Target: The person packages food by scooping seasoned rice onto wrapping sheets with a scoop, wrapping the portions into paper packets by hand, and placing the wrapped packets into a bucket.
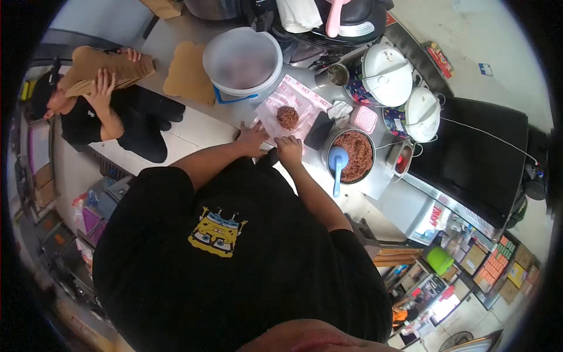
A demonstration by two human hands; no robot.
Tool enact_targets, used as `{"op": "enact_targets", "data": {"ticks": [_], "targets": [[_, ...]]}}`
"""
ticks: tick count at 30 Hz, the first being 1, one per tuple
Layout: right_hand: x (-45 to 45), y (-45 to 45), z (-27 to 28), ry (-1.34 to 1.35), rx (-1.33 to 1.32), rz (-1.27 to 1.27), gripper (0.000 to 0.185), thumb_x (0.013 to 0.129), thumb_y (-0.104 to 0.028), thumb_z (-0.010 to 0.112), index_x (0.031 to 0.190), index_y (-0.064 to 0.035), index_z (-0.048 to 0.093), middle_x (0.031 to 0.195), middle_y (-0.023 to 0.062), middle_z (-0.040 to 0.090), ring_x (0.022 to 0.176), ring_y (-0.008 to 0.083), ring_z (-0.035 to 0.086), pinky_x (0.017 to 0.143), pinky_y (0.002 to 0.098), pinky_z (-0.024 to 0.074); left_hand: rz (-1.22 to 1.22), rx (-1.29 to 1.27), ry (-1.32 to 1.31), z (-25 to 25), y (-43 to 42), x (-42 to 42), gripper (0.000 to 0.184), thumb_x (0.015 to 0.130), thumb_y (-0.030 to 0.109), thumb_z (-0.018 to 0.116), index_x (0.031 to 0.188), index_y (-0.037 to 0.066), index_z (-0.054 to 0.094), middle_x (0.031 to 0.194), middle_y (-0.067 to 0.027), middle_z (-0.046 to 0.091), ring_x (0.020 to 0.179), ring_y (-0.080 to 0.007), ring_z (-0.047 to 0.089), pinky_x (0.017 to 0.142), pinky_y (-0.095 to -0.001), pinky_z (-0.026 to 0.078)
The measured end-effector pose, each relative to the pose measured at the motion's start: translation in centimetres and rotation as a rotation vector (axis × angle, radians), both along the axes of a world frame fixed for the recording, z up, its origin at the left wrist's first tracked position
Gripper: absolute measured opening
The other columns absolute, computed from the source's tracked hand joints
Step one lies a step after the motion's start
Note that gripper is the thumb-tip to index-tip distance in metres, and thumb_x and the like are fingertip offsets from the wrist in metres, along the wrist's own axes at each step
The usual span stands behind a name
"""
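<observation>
A sheet of white-and-pink printed wrapping paper (302, 94) lies on the counter, with a round mound of reddish-brown cooked rice (287, 117) on it. My left hand (252, 139) is at the paper's near left corner, its fingers bent over the edge. At the near edge, my right hand (288, 149) has its fingers closed on the paper, just below the rice. To the right stands a round pot (374, 154) of the same rice, a blue rice paddle (338, 164) resting in it. A dark flat object (319, 130) lies between paper and pot.
A translucent tub (241, 58) and brown cardboard (186, 73) sit left of the paper. Two white-lidded rice cookers (387, 75) (422, 114), a metal cup (335, 75) and a pink box (364, 119) stand right. Another person (108, 111) at left holds cardboard.
</observation>
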State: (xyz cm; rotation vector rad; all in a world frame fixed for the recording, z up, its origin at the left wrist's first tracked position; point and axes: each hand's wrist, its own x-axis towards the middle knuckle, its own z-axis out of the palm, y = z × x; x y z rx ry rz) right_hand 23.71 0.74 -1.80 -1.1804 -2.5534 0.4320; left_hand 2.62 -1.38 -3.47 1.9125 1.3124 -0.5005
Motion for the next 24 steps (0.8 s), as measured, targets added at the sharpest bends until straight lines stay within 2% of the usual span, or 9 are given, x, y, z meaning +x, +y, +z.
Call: {"op": "enact_targets", "data": {"ticks": [4,6,9,11,14,19,21,23,24], "targets": [[0.1,-1.2,0.0,-0.165,-0.072,-0.031,0.024,0.079,-0.018,0.069,0.103,-0.0169,0.072,0.094,0.0015,0.067,0.094,0.0254,0.062,0.076,0.0457,0.0457,0.381,0.069,-0.164,-3.8,-0.5,-3.2,0.074,0.089,0.038,0.068,0.153,0.015,0.04,0.147,-0.0189,0.052,0.128,-0.0384,0.056,0.1,-0.0541,0.049],[0.1,-1.8,0.9,-0.234,-0.081,-0.143,0.027,0.082,-0.017,0.069,0.108,-0.0176,0.071,0.102,0.0046,0.066,0.098,0.0286,0.061,0.077,0.0469,0.0462,0.599,0.287,-0.227,-2.8,0.0,-4.5,0.072,0.089,0.031,0.068,0.153,0.013,0.038,0.147,-0.0196,0.052,0.124,-0.0387,0.059,0.09,-0.0511,0.055],[1.7,-2.6,-0.7,-0.232,-0.137,-0.263,0.023,0.084,-0.016,0.067,0.106,-0.0173,0.072,0.111,0.0064,0.067,0.107,0.0316,0.061,0.085,0.0484,0.0497,0.57,0.494,-0.403,0.4,2.2,-6.3,0.073,0.088,0.017,0.066,0.155,0.016,0.036,0.148,-0.0165,0.051,0.131,-0.0387,0.054,0.101,-0.0514,0.05],[1.8,-2.6,-0.2,-0.164,-0.198,-0.318,0.018,0.086,-0.013,0.065,0.102,-0.0112,0.074,0.111,0.0101,0.072,0.105,0.0357,0.065,0.088,0.0478,0.0525,0.4,0.547,-0.437,0.7,4.0,-6.5,0.069,0.084,0.022,0.07,0.149,0.021,0.049,0.147,-0.0108,0.056,0.146,-0.0308,0.039,0.115,-0.05,0.036],[2.3,-2.6,-1.3,-0.009,-0.237,-0.331,0.019,0.088,-0.006,0.062,0.101,-0.01,0.075,0.106,0.0152,0.074,0.105,0.0387,0.068,0.091,0.0456,0.0543,-0.154,0.564,-0.488,-3.5,5.8,-7.7,0.022,0.087,0.026,0.063,0.104,0.021,0.077,0.138,0.0022,0.064,0.146,-0.0253,0.039,0.121,-0.0514,0.021],[2.5,-2.8,1.1,0.052,-0.44,-0.447,0.022,0.088,0.0,0.062,0.1,-0.0093,0.077,0.1,0.0207,0.074,0.092,0.0382,0.073,0.081,0.0433,0.0577,-0.339,0.405,-0.453,-1.6,4.8,-9.3,0.02,0.089,0.025,0.063,0.101,0.02,0.078,0.13,-0.0038,0.068,0.137,-0.0277,0.05,0.115,-0.0536,0.03],[3.2,-3.2,-0.3,0.218,-0.515,-0.465,0.015,0.091,0.0,0.063,0.098,-0.0016,0.076,0.095,0.0182,0.076,0.083,0.0286,0.076,0.077,0.0364,0.0573,-0.33,0.342,-0.464,-1.5,3.5,-10.2,0.019,0.092,0.025,0.061,0.097,0.018,0.078,0.13,-0.0085,0.068,0.131,-0.0305,0.056,0.111,-0.0516,0.037],[3.3,-3.2,-0.9,0.416,-0.432,-0.466,0.011,0.093,-0.005,0.067,0.096,0.0024,0.075,0.093,0.0151,0.077,0.082,0.0231,0.075,0.075,0.0341,0.0571,0.132,0.265,-0.658,-1.8,2.5,-10.9,0.021,0.094,0.022,0.065,0.107,0.009,0.075,0.109,-0.0073,0.073,0.119,-0.0292,0.064,0.101,-0.0474,0.046],[3.4,-3.0,-1.2,0.453,-0.422,-0.511,0.011,0.093,-0.006,0.068,0.094,0.0029,0.075,0.091,0.0136,0.077,0.08,0.0196,0.073,0.074,0.0319,0.056,0.111,0.25,-0.648,-1.3,2.7,-11.1,0.021,0.094,0.022,0.065,0.107,0.009,0.075,0.109,-0.0073,0.073,0.119,-0.0292,0.064,0.101,-0.0474,0.046]]}}
